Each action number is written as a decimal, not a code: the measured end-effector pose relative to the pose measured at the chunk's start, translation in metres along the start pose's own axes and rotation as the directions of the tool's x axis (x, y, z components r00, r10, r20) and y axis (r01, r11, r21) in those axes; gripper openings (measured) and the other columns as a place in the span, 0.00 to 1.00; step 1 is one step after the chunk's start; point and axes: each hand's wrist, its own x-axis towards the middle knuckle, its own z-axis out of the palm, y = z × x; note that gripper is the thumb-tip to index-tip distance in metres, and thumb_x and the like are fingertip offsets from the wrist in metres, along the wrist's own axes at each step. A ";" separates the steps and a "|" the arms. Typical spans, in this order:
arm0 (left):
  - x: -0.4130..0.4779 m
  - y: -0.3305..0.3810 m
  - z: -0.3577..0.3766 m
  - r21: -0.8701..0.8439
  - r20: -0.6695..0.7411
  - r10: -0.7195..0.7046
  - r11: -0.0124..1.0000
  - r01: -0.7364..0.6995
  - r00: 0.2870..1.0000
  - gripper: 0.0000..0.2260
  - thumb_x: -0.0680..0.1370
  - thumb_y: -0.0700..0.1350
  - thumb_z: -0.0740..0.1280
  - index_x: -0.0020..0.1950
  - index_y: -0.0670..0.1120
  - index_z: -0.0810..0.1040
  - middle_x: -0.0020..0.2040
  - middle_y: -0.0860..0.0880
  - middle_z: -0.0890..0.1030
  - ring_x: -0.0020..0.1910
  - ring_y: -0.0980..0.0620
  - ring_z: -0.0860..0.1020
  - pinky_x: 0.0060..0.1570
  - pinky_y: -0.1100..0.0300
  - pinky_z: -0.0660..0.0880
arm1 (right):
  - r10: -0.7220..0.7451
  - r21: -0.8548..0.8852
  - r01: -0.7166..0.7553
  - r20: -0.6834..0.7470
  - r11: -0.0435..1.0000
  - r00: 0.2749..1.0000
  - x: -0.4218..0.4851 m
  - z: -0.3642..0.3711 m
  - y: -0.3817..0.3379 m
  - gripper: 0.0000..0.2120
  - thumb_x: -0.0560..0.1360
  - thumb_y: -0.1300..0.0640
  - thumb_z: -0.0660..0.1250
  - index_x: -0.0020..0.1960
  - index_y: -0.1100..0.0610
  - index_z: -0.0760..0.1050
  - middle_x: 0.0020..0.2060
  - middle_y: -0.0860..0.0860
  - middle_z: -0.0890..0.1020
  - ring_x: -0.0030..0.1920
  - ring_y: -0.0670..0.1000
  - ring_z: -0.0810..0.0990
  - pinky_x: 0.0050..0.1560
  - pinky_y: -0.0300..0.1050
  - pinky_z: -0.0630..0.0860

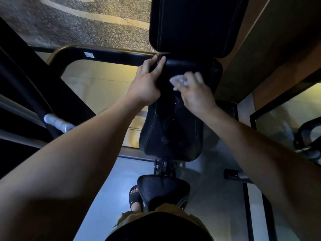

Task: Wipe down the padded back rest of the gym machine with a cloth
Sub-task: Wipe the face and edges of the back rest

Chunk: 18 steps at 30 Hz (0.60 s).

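Well to the left of the back rest [173, 133], a pale grip handle [58, 123] is sticking out of the dark frame, and a black frame bar [107, 54] is running in to meet the back rest's upper left corner. At that corner my left hand [145, 82] is clamping the edge of the padding, fingers curled over it, steadying it. The back rest itself is lying long and narrow in front of me, its long axis running straight away from my body, the near end pointing down at the seat [163, 190] and the far end butting up against the head pad [191, 23]. I am judging it firm but cushioned, with a slick vinyl skin carrying wet specks, fixed to the machine, so I am bracing it by its stitched edges rather than lifting it. On the back rest's upper right part I am pressing the cloth [178, 80], a small, light, limp wad that is best bunched in the palm. My right hand [196, 94] is closing its fingers round that wad, blurred.
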 end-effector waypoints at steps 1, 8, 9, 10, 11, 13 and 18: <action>0.000 -0.001 0.000 -0.004 -0.003 0.001 1.000 -0.001 1.000 0.40 0.75 0.38 0.65 0.83 0.56 0.53 0.81 0.49 0.54 0.80 0.46 0.54 0.75 0.60 0.57 | 0.044 -0.002 -0.044 -0.052 0.999 0.998 0.009 -0.008 0.002 0.22 0.79 0.61 0.64 0.72 0.52 0.72 0.57 0.59 0.74 0.53 0.61 0.72 0.37 0.54 0.80; 0.000 -0.017 -0.016 -0.161 0.034 0.014 0.987 -0.009 0.999 0.39 0.70 0.40 0.58 0.82 0.53 0.59 0.81 0.50 0.58 0.79 0.54 0.59 0.72 0.71 0.56 | -0.052 -0.048 0.054 0.033 0.997 0.998 -0.014 0.022 -0.009 0.30 0.75 0.65 0.67 0.75 0.53 0.69 0.59 0.55 0.67 0.53 0.60 0.68 0.37 0.55 0.81; -0.001 -0.022 -0.017 -0.176 0.038 -0.020 0.984 0.026 0.999 0.39 0.71 0.37 0.59 0.82 0.52 0.58 0.81 0.50 0.59 0.78 0.55 0.60 0.68 0.76 0.55 | -0.075 -0.052 0.076 0.035 0.996 0.997 -0.011 0.019 -0.006 0.29 0.74 0.65 0.68 0.74 0.52 0.71 0.58 0.55 0.68 0.52 0.60 0.69 0.37 0.55 0.81; -0.003 -0.026 -0.017 -0.183 0.040 -0.060 0.981 0.067 0.997 0.39 0.71 0.35 0.59 0.83 0.51 0.58 0.81 0.50 0.59 0.78 0.55 0.61 0.66 0.78 0.55 | -0.067 -0.044 0.067 0.007 0.997 0.998 -0.005 0.013 -0.004 0.27 0.75 0.64 0.69 0.73 0.51 0.72 0.57 0.56 0.70 0.52 0.60 0.71 0.36 0.54 0.80; -0.006 -0.030 -0.015 -0.191 0.044 -0.097 0.976 0.103 0.994 0.38 0.72 0.33 0.60 0.82 0.50 0.59 0.81 0.50 0.60 0.78 0.53 0.61 0.66 0.77 0.55 | -0.031 -0.020 0.030 -0.016 0.999 0.999 0.002 0.006 -0.004 0.26 0.76 0.64 0.68 0.72 0.51 0.72 0.56 0.57 0.72 0.52 0.61 0.72 0.36 0.54 0.80; -0.014 -0.031 -0.007 -0.225 0.072 -0.136 0.963 0.149 0.988 0.37 0.73 0.32 0.59 0.82 0.48 0.59 0.80 0.49 0.61 0.78 0.50 0.62 0.68 0.71 0.58 | 0.036 -0.024 -0.038 -0.104 0.999 0.994 0.021 -0.002 -0.003 0.24 0.78 0.63 0.66 0.73 0.51 0.72 0.57 0.59 0.75 0.54 0.61 0.72 0.38 0.54 0.79; -0.022 -0.027 0.005 -0.315 0.157 -0.118 0.935 0.163 0.981 0.38 0.76 0.34 0.62 0.84 0.45 0.50 0.82 0.47 0.52 0.79 0.51 0.58 0.74 0.64 0.59 | 0.056 -0.053 -0.055 0.013 0.997 0.998 0.003 0.015 -0.021 0.23 0.81 0.59 0.62 0.75 0.53 0.68 0.62 0.58 0.70 0.58 0.62 0.70 0.48 0.58 0.79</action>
